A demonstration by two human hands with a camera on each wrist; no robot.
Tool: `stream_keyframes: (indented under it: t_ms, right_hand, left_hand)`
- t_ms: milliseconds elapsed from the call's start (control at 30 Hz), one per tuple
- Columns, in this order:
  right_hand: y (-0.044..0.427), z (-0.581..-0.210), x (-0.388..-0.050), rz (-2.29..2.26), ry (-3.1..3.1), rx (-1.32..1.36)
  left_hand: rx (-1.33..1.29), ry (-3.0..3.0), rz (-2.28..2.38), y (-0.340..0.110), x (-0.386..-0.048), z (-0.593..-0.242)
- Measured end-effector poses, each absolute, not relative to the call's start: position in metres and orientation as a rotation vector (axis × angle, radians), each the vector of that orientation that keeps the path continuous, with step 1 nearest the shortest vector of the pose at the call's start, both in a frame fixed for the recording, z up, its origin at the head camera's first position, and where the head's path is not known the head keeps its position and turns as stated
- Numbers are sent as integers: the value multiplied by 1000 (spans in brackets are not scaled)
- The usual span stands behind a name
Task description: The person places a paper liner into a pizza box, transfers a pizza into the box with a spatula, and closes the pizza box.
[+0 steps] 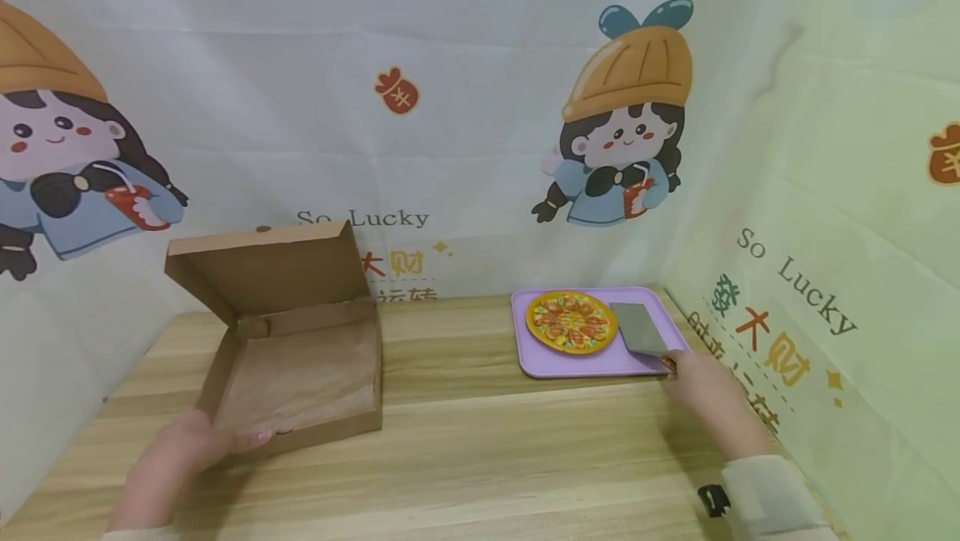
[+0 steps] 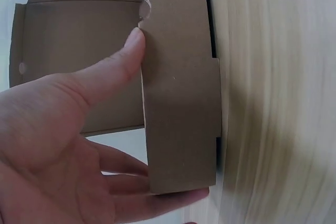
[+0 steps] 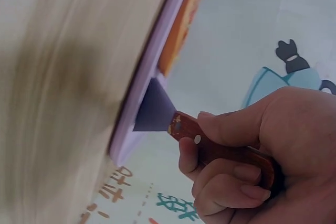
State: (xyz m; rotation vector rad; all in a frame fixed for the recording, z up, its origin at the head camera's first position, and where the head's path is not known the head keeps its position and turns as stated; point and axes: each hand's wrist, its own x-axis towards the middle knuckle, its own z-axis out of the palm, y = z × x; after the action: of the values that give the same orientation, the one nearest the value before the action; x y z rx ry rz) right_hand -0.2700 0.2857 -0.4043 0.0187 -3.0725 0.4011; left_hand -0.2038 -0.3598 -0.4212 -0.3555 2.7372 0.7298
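An open brown cardboard pizza box point(image 1: 300, 374) stands on the left of the table, its lid point(image 1: 292, 274) raised at the back. My left hand point(image 1: 187, 445) grips its front left corner. In the left wrist view the thumb point(image 2: 113, 74) lies along the front wall's upper edge, with the other fingers at the side. My right hand point(image 1: 701, 383) holds a metal spatula point(image 1: 641, 328) by its wooden handle point(image 3: 226, 153). The blade lies over the purple tray point(image 1: 528, 364), just right of a toy-like pizza point(image 1: 572, 323) with an orange rim.
The wood-grain table point(image 1: 465, 433) runs between the box and the tray. A printed cloth point(image 1: 465, 149) hangs close behind the table, and another cloth wall point(image 1: 840, 249) borders the right side.
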Motion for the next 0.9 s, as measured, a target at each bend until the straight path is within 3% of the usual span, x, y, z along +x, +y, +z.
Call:
stream_keyframes:
  t_ms: [367,900]
  right_hand:
    - [278,-375,-249,488,-3065,-15]
    - [248,-332,-193,513,-2962,144]
  left_hand:
    - [-407,2728,620,-350,-199,-415]
    - [-506,2723,541,-340,-205,-405]
